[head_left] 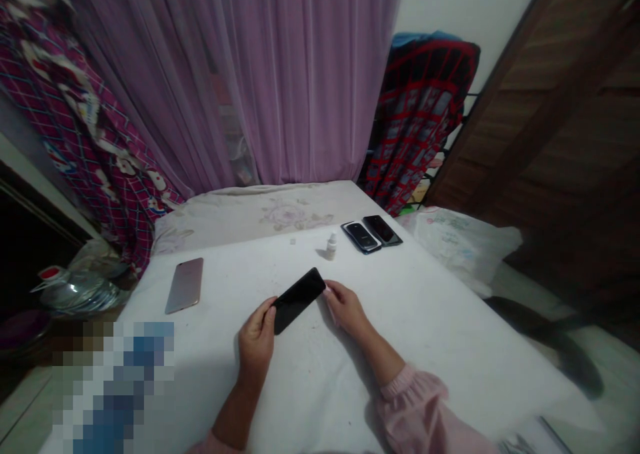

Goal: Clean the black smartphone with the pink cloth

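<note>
A black smartphone (300,301) is held at a slant above the white cloth, its dark glossy face up. My left hand (257,337) grips its lower left end, thumb on top and fingers along the edge. At the opposite end, my right hand (347,309) has its fingers closed on the phone's right corner; part of that grip is hidden. Just beyond the phone stands a small white bottle (331,247), upright. A tiny pale square piece (293,241) lies to the left of the bottle.
A rose-coloured phone (185,285) lies at the left. At the back right are a dark phone with a white border (362,237) and another dark phone (383,230). A plastic bag (460,241) sits past the right edge. Purple curtains (310,74) hang behind the table (410,321).
</note>
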The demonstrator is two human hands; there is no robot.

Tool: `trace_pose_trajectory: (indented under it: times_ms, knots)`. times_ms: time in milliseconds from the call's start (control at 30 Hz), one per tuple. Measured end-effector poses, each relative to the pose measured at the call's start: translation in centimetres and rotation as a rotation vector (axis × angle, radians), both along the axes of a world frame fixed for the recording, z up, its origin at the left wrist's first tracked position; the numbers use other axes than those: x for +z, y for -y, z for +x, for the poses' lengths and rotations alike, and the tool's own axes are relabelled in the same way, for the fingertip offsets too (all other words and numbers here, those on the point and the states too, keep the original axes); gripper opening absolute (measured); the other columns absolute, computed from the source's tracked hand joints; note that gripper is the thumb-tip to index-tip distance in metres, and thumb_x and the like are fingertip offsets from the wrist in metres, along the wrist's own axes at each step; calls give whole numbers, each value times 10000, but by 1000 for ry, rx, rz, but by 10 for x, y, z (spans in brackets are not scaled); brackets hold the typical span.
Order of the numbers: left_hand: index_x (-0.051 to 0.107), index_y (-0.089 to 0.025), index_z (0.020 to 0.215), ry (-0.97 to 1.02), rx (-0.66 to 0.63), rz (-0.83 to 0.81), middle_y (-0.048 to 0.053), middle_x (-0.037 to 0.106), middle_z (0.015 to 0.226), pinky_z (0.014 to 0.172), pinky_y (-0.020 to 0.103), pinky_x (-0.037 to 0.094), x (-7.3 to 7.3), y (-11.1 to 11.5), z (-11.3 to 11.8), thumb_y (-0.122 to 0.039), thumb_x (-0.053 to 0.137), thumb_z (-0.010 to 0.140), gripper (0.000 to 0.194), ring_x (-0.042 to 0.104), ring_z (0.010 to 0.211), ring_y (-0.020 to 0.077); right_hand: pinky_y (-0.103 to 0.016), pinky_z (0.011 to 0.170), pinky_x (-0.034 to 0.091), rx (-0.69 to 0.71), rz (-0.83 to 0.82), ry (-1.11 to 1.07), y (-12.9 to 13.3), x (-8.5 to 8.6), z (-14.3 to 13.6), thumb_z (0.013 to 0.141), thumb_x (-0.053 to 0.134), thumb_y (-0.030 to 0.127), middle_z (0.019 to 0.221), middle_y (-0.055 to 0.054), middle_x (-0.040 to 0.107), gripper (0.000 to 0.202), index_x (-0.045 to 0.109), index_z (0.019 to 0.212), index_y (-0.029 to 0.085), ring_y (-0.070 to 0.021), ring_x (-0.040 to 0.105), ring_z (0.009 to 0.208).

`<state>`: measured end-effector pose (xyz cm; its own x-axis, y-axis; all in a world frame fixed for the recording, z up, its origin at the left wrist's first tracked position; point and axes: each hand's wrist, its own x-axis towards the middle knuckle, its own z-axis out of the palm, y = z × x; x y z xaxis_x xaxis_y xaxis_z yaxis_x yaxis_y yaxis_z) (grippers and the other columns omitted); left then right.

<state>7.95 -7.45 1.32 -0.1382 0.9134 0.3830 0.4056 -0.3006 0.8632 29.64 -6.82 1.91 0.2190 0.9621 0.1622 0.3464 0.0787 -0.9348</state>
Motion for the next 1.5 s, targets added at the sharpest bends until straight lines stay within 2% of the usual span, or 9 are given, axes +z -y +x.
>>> trace_pose_trajectory:
  times_ms: [133,233,333,467,700,900,1233,1367,1500]
  knots:
    - [709,-172,1024,110,-65,-74,79,754,1010,868,357,568,-4,-2,3,-476,556,860,378,711,949,235,-278,619,490,-38,56,-355,-2,9,-1,770,643,489,753,-37,688,394,697,984,162,-167,617,657]
    - [702,-175,1026,103,-157,-73,74,757,997,854,338,571,-4,-1,8,-474,572,846,372,717,929,227,-231,486,420,-5,59,-390,-1,29,4,776,647,495,629,15,591,406,673,1007,163,-118,520,516]
    - [697,-196,1055,11,-177,-44,61,755,1030,864,331,566,3,0,14,-434,557,853,342,720,940,220,-241,515,449,55,160,-221,1,55,8,846,583,426,685,3,605,314,661,1026,181,-125,540,551]
    - [706,-221,1008,-164,-192,17,35,767,958,761,275,580,25,4,20,-371,522,879,270,736,840,197,-284,734,509,176,392,167,3,83,4,895,518,266,874,-53,671,186,666,992,211,-165,632,791]
    - [653,-215,1175,-241,-114,207,39,762,1019,762,252,588,68,9,16,-349,543,920,309,743,822,177,-278,748,521,288,525,411,6,97,-11,918,473,164,899,-67,680,218,646,1044,207,-169,644,838]
    - [728,-221,1044,-358,-131,316,43,768,984,838,289,584,81,7,4,-363,501,943,286,738,861,195,-308,821,545,206,453,345,18,81,-39,936,431,195,996,-85,704,312,644,1160,236,-178,662,918]
    - [739,-230,986,-393,-5,340,24,775,911,768,256,584,71,19,-13,-370,505,938,277,740,780,190,-337,861,553,131,336,350,26,5,-25,873,414,139,1065,-120,703,397,650,1188,193,-205,668,978]
    - [730,-235,959,-373,54,289,23,775,901,744,252,571,60,18,-21,-384,517,910,264,738,765,198,-346,848,551,126,223,360,25,-11,-15,858,419,149,1026,-112,718,380,680,1131,194,-212,677,942]
    - [682,-244,951,-335,87,64,5,769,821,646,242,551,37,21,-32,-406,510,874,249,729,696,193,-342,835,541,112,132,230,22,-13,-15,898,430,260,961,-85,734,328,713,1059,220,-217,680,916]
